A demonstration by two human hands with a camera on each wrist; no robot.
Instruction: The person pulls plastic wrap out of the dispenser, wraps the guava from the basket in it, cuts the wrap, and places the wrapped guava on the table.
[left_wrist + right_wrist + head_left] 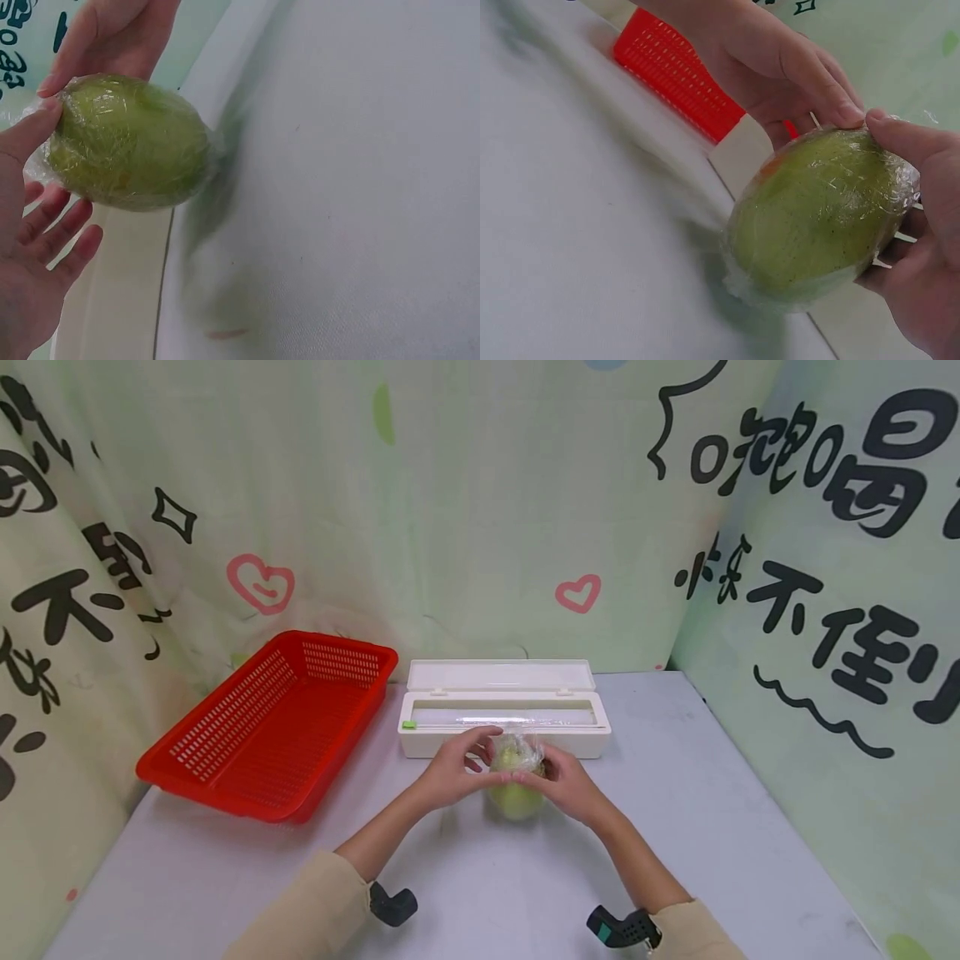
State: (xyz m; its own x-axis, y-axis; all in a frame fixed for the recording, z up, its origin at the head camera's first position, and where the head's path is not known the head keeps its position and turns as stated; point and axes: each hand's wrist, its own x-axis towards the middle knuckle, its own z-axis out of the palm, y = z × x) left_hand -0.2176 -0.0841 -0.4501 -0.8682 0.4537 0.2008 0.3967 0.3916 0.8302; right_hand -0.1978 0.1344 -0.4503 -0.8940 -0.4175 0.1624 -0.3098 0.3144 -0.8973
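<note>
An oval green mango [517, 803], wrapped in clear cling film [522, 752], is held between both hands over the middle of the table. My left hand [456, 770] grips its left side, thumb on the near side and fingers bent behind. From the other side my right hand [567, 787] holds it the same way, and the two thumb tips meet on the film. In the left wrist view the film lies close around the mango [131, 146]. Loose, crinkled film bunches at the end by the hands in the right wrist view, where the mango [810, 217] hangs above the tabletop.
Just behind the hands stands a white cling film dispenser [431, 745] with its lid [501, 675] raised and a small green slider [408, 725] at its left. A red plastic basket [225, 793] sits at the left. Printed curtains [480, 527] enclose the white table [480, 893].
</note>
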